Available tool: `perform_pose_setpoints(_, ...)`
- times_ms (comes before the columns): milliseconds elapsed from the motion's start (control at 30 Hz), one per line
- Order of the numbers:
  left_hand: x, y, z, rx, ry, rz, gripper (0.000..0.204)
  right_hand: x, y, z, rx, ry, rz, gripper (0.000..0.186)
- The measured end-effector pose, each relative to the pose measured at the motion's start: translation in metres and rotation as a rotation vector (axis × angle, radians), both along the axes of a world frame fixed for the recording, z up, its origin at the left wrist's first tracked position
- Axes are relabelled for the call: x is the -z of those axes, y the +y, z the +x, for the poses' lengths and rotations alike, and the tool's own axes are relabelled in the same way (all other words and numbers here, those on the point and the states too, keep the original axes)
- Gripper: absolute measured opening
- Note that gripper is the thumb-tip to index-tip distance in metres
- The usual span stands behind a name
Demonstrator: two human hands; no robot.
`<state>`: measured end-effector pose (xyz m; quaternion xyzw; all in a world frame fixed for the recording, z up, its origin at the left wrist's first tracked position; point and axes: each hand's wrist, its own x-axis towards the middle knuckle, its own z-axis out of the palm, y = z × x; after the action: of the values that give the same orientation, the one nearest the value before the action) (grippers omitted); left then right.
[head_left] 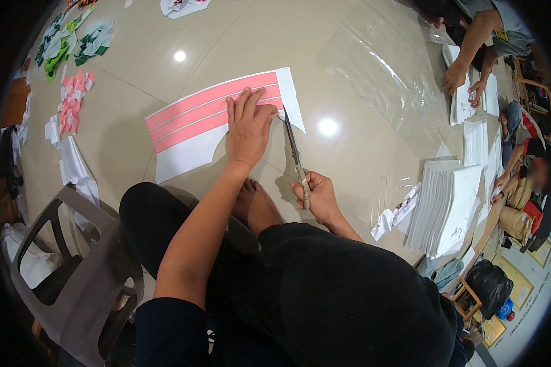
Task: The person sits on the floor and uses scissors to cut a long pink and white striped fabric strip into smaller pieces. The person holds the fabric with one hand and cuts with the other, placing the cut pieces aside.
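A white sheet with pink stripes [190,120], probably fabric or paper, lies on the floor tiles in front of me. It has a curved top edge and a white strip at its right end. My left hand [249,131] rests palm down on the sheet, fingers stretched over the stripes and thumb toward the right edge. My right hand [318,197] grips long scissors [292,144] whose handles are wrapped in tan material. The blade tips meet the sheet's lower right edge, just right of my left fingers. How far the blades are apart is hard to make out.
A grey plastic chair [82,269] stands at my left. Pink-and-white cut pieces [74,101] and green ones [93,43] lie at the far left. To the right are a stack of white sheets [444,205], clear plastic [386,67] and another person's hands [462,79].
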<state>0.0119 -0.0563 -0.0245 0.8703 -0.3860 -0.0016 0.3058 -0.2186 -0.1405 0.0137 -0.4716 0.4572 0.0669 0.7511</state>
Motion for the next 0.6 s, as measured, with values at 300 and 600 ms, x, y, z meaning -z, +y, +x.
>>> perform_pose_setpoints(300,0.0,0.001,0.0,0.001,0.013,-0.004,0.009,-0.006,-0.003,0.011,-0.025,0.009,-0.029,0.027)
perform_pose_setpoints(600,0.0,0.002,0.0,0.001,0.019,-0.007,0.009,-0.01,-0.009,0.026,-0.024,0.023,-0.034,0.029)
